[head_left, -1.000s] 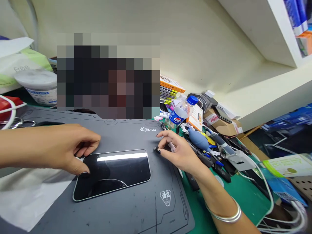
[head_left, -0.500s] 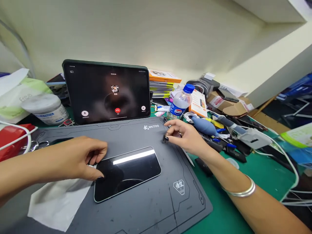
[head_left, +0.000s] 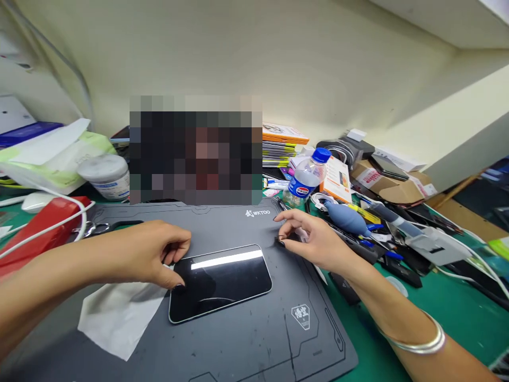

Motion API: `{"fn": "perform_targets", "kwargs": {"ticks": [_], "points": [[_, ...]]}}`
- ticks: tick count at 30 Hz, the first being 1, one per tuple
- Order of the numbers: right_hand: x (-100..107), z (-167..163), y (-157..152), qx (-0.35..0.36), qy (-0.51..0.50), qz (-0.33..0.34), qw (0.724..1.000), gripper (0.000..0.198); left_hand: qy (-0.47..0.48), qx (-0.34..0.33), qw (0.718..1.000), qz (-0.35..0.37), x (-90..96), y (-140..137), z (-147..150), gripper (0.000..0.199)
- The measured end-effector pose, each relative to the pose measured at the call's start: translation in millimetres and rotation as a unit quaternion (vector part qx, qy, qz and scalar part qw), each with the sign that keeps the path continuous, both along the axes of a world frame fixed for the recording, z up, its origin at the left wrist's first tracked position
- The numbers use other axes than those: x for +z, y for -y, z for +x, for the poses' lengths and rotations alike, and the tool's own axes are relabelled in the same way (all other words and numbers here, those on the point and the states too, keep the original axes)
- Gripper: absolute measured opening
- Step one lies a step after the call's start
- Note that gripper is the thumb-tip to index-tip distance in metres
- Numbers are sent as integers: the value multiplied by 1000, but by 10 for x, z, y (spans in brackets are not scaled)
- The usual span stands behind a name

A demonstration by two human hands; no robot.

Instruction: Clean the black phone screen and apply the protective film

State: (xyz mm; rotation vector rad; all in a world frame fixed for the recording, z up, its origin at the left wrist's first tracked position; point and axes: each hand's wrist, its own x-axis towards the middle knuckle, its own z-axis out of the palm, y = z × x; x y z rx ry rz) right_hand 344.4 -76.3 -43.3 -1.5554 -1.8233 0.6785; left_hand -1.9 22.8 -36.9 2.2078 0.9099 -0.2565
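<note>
a bit of the phone point(head_left: 222, 281) hidden by your left hand point(head_left: 167, 260), a dark thing point(head_left: 277, 239) in your right hand point(head_left: 318, 239) too small to name, blurry squares point(head_left: 194, 148) hiding things at 11 o'clock, red box point(head_left: 58, 212) cut off at 9, mat point(head_left: 238, 345) at 6

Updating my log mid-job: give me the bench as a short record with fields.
Left hand: thumb at left end of phone
Right hand: pinching a small dark piece, identity unclear
Phone: face up, screen dark with a bright reflection
Surface: gray mat
White sheet: on the mat, left of phone
Right of mat: blue-capped bottle, blue bulb
</note>
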Motion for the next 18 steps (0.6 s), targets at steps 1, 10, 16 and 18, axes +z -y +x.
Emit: {"fn": "perform_targets", "kwargs": {"ticks": [1,10,16,18], "points": [[-11,-3,-5,-22,14,19,999,31,-2,-2,1000,-2,7,-6,2,36],[99,-181,234,-5,-38,39,998,59,1,13,1000,-5,-9,19,-16,34],[132,-174,277,46,-259,-152,953,56,-2,15,1000,1,-7,1,14,33],[129,-164,257,51,-272,-170,946,58,-7,5,1000,3,26,2,16,34]]}}
